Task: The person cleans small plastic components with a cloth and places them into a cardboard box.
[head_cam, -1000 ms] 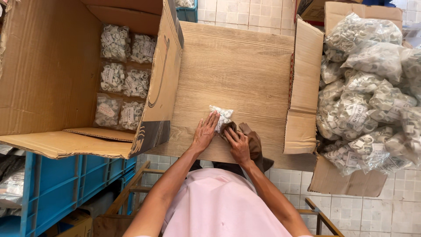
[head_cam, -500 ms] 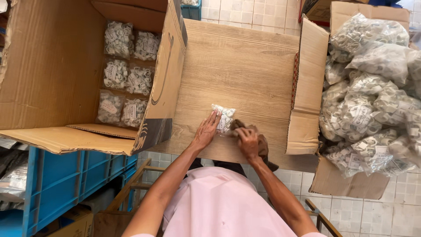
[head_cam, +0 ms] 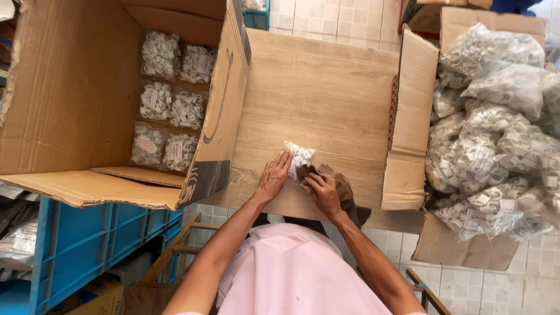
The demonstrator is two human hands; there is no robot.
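A: Where is the small bag now?

B: The small clear bag of white plastic pieces [head_cam: 300, 156] lies on the wooden board [head_cam: 315, 93], near its near edge and about in the middle between the two boxes.

A: What do the hands do with it?

B: The left hand [head_cam: 272, 177] lies flat on the board with the fingers stretched and together; its fingertips touch the left side of the bag. It grips nothing. The right hand [head_cam: 322, 192] presses on a brown cloth [head_cam: 343, 188], with the fingers bent over it. The far end of the cloth meets the near edge of the bag. I cannot tell if the right fingers also touch the bag itself.

A: And around them?

B: On the left stands a large cardboard box [head_cam: 76, 99], open to the camera. On its bottom, more small bags [head_cam: 169, 96] of the same kind lie in two neat columns. On the right stands a second cardboard box [head_cam: 417, 116], and it is heaped with bigger clear bags of white pieces [head_cam: 496, 128]. Blue plastic crates [head_cam: 81, 245] stand on the near left, under the first box. The floor [head_cam: 466, 280] is of light tiles. The person wears a pink top [head_cam: 291, 274].
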